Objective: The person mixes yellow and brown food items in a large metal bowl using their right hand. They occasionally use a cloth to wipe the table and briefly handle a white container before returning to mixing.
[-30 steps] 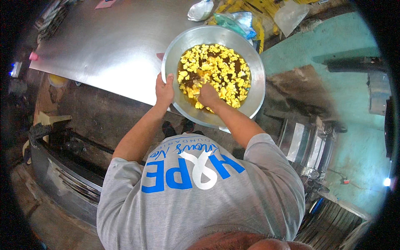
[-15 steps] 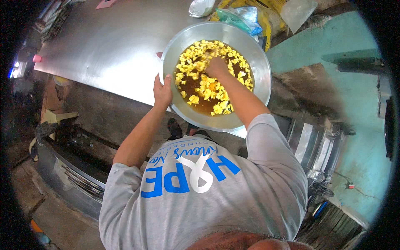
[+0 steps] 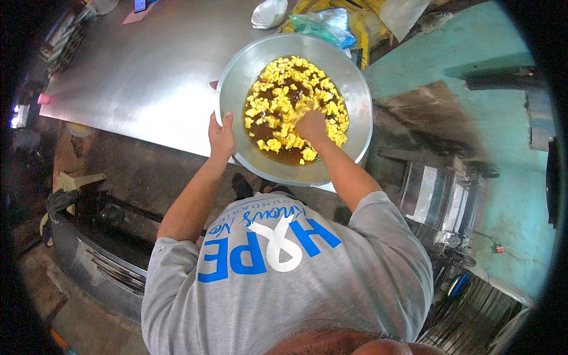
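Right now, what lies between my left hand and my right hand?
The head view shows, from left hand to right hand, the metal basin's left wall, then yellow lumps in brown liquid.

yellow lumps (image 3: 272,145), brown liquid (image 3: 288,156), silver basin (image 3: 357,106); grey shirt (image 3: 319,302) with blue and white print (image 3: 258,258); teal wall (image 3: 512,201).

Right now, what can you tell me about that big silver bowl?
The bowl is wide, round and silver-grey, apparently metal, with smooth sloping walls and a thin rim, open side up. It holds yellow lumps in brown liquid. It is at the right end of the shiny table, its underside hidden. The left hand grips its left side; the right hand is among the lumps.
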The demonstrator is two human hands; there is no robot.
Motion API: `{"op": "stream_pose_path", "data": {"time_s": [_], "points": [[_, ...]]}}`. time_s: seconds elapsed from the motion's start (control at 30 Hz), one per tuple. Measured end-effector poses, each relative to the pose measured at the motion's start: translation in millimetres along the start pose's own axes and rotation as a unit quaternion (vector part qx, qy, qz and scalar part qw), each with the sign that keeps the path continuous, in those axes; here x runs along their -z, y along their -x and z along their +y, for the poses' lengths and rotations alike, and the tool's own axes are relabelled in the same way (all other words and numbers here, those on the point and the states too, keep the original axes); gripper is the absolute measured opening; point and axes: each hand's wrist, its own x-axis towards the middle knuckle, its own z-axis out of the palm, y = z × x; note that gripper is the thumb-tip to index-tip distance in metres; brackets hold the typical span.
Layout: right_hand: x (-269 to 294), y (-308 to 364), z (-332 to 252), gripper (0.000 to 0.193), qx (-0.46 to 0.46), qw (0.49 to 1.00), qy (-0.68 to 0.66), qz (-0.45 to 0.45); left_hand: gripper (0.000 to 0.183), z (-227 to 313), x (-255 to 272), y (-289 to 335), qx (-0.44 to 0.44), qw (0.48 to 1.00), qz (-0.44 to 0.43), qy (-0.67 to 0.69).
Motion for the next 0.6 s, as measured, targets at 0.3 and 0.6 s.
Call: {"op": "stream_pose_path", "data": {"time_s": [0.3, 0.6], "points": [[25.6, -8.6, 21.6, 0.020, -0.001, 0.996, -0.070, 0.052, 0.031, -10.8, 1.5, -3.1, -0.017, 0.999, 0.002, 0.030], [33.9, -52.1, 42.3, 0.024, -0.024, 0.999, -0.035, -0.023, 0.030, -1.4, 1.8, 0.8, 0.002, 1.000, -0.007, 0.028]]}}
